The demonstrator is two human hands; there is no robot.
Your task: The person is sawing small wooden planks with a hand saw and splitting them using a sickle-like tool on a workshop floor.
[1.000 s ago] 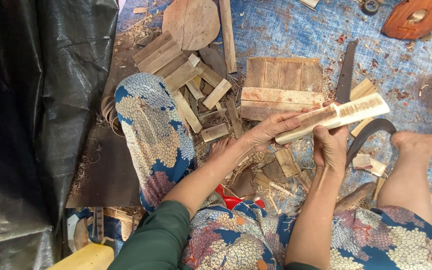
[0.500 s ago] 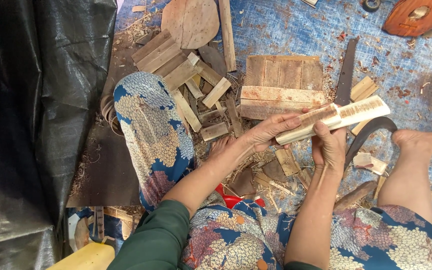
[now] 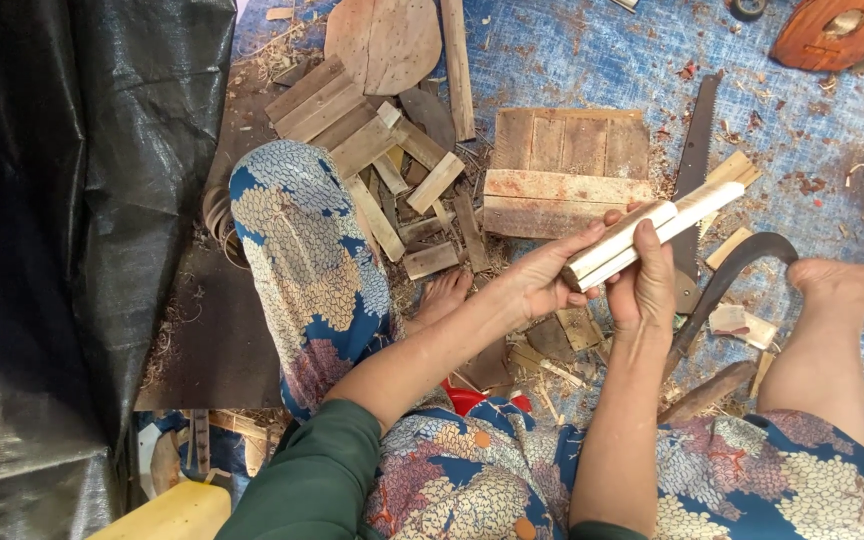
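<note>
Left hand (image 3: 542,283): wrapped around the near, lower-left end of a bundle of pale, squared wooden sticks (image 3: 652,231), fingers curled over the top, closed on it.
Right hand (image 3: 644,290): raised just beside the left, fingers (image 3: 642,245) pressed against the near side of the same bundle, gripping it too.
Hands together: side by side, almost touching, both clamped on the low end.
Bundle position: held up above the lap, off the ground, in front of both hands.
Long axis: slanting from lower left at the hands up to the far right, free end (image 3: 727,194) sticking out well past the right hand (the nearer hand to that end).
Just beyond: flat slab of reddish-brown wooden slats (image 3: 564,170) on the blue speckled floor mat (image 3: 572,50).
Right of bundle: long dark-bladed handsaw (image 3: 694,160) and curved dark sickle blade (image 3: 742,262).
Left: scattered short brown wood offcuts (image 3: 372,150); round wooden board (image 3: 384,40) further off.
Far left: crumpled black plastic sheet (image 3: 72,200).
Legs: patterned blue and cream trousers (image 3: 297,260), bare feet out.
</note>
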